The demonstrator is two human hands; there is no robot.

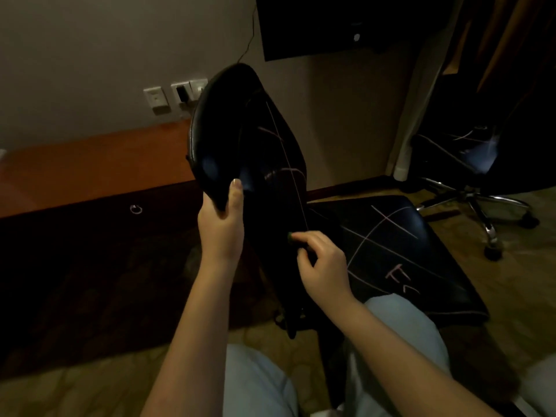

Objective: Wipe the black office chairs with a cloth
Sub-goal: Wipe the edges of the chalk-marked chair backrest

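- Here, closest in, the person's knees in pale trousers (258,383) frame the work.
- The right hand (323,263) has its fingers curled and pinches a small dark wad (290,236), probably the cloth though the light is too dim to be sure. It presses the wad against the lower backrest, just beside a thin pale seam line.
- The left hand (221,218) is clamped on the side edge of the backrest (240,139), with the thumb on the front face and the fingers wrapped behind.
- The backrest is tilted and turned edge-on. Its black cover is glossy and looks like padded leatherette over a stiff shell, so it is likely smooth, a little slippery and yielding under pressure.
- Pinkish marks cross its face, and firm, short strokes should suit them.
- The rim is the sensible hold, since it gives a thin, firm edge to brace against the wiping push.
- The seat (391,245) lies to the right of the backrest and carries more pink lines.
- A second black chair (463,152) stands well apart on a chrome base (481,206) with castors. It will probably roll and swivel unless steadied.
- Farthest off are a wooden desk (90,167) and the wall sockets (156,99).
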